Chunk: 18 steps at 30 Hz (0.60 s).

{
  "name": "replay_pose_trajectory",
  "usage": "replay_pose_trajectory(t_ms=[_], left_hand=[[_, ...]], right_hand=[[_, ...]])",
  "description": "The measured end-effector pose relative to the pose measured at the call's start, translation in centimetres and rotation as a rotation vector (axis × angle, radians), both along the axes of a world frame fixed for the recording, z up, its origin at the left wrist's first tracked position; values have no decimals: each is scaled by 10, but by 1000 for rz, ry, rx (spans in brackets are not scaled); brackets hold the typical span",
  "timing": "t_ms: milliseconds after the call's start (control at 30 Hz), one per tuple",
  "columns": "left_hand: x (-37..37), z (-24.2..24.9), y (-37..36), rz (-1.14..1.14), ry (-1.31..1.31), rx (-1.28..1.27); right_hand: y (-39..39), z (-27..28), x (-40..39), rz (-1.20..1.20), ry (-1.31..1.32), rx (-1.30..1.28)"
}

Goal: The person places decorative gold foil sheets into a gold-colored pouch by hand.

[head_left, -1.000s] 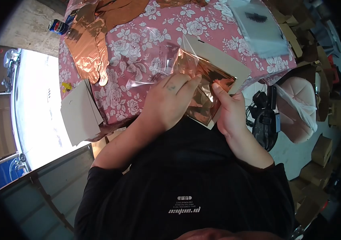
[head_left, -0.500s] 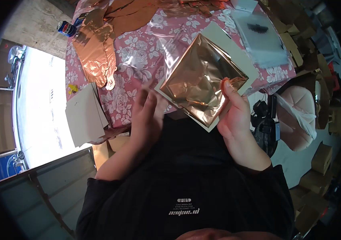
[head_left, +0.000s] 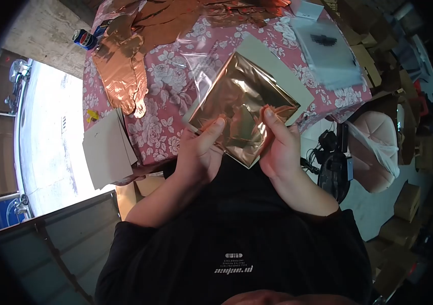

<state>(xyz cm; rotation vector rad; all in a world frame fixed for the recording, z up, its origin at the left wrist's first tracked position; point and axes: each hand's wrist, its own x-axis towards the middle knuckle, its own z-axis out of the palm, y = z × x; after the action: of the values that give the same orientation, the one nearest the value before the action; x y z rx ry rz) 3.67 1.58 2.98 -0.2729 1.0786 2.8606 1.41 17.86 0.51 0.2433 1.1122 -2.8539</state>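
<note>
A shiny gold foil sheet (head_left: 242,96) lies over a pale square board (head_left: 272,63), whose far and right margins stick out past it. My left hand (head_left: 202,152) grips the left lower edge, thumb on top of the foil and fingers underneath. On the right, my right hand (head_left: 281,147) holds the lower right edge in the same way, its thumb pressing on the foil. Clear plastic film (head_left: 198,63) stands beyond the foil's left side. The fingers under the board are mostly hidden.
Copper-coloured foil pieces (head_left: 122,66) lie on the flowered tablecloth (head_left: 158,122). Pale boards (head_left: 107,152) are stacked at the left edge, near a soda can (head_left: 84,39). Clear plastic bags (head_left: 328,56) and a small white box (head_left: 307,9) are at the back right; a chair (head_left: 374,147) stands right.
My left hand has moved right and taken hold of the foil and board. The foil and board have shifted left and slightly toward me, with my right hand following.
</note>
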Motion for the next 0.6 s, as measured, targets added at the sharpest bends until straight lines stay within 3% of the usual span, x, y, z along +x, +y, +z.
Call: replay_pose_trajectory(t_ms=[233,400,467,600], left_hand=[[3,-15,-11,48,-72,-76],[0,-10,-14,48,68,-44],[4,-21,-14,11,-35,-66],[5,-15,-4,-42,20,-31]], right_hand=[[2,3,5,83,79,-102],[2,-9,10,197,156,106],[-4,-19,12,134,112,80],[-15,-21,9,55,156,-30]])
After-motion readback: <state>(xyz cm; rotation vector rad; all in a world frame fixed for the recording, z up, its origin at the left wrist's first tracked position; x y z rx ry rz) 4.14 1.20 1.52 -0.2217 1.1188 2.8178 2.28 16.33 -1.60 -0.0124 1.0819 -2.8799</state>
